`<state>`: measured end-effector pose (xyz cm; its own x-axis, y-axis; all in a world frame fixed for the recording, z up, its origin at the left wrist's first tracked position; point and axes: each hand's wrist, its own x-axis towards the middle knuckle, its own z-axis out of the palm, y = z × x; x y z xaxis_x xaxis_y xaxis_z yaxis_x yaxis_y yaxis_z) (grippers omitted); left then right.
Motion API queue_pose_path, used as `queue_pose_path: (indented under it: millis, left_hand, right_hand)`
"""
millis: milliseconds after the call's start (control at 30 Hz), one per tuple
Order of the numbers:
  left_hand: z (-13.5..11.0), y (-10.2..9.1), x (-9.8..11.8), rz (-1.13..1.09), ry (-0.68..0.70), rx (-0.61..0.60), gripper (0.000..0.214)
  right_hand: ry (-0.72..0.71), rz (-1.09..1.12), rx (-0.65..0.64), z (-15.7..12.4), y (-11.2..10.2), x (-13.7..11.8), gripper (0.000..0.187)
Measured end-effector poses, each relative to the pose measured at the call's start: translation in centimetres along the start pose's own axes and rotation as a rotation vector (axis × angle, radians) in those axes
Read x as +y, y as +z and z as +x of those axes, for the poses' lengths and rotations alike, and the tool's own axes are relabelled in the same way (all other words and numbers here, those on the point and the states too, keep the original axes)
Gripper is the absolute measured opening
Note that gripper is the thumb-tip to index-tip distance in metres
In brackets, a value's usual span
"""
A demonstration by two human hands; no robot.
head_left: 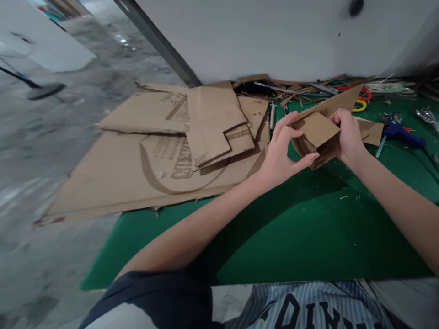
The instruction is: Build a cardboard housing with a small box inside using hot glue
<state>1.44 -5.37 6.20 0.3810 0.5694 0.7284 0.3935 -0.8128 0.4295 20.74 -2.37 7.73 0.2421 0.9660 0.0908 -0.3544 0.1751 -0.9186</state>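
Both hands hold a folded piece of brown cardboard a little above the green mat. My left hand grips its left side, thumb under the lower edge and fingers curled over the top. My right hand is closed on the right side, fingers over the upper edge. A long flap of the piece sticks up and back to the right.
A pile of flat cardboard sheets covers the mat's left part and hangs over its edge. Cardboard scraps, scissors with red and yellow handles and a blue glue gun lie along the back right by the white wall.
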Motion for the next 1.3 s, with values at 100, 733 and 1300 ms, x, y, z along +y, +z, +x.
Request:
queue_pose_path:
  millis: [100, 733, 1300]
  left_hand:
    - [0.0, 0.1, -0.1, -0.010, -0.016, -0.009, 0.049]
    - [2.4, -3.8, 2.1, 0.103, -0.219, -0.280, 0.078]
    - [2.0, -2.8, 2.3, 0.033, -0.115, -0.166, 0.071]
  right_hand:
    - [-0.009, -0.033, -0.031, -0.1, -0.1, 0.1, 0.052]
    - [-0.164, -0.289, -0.136, 0.2, -0.6, 0.0, 0.052]
    - [-0.404, -0.669, -0.309, -0.2, -0.3, -4.3, 0.056]
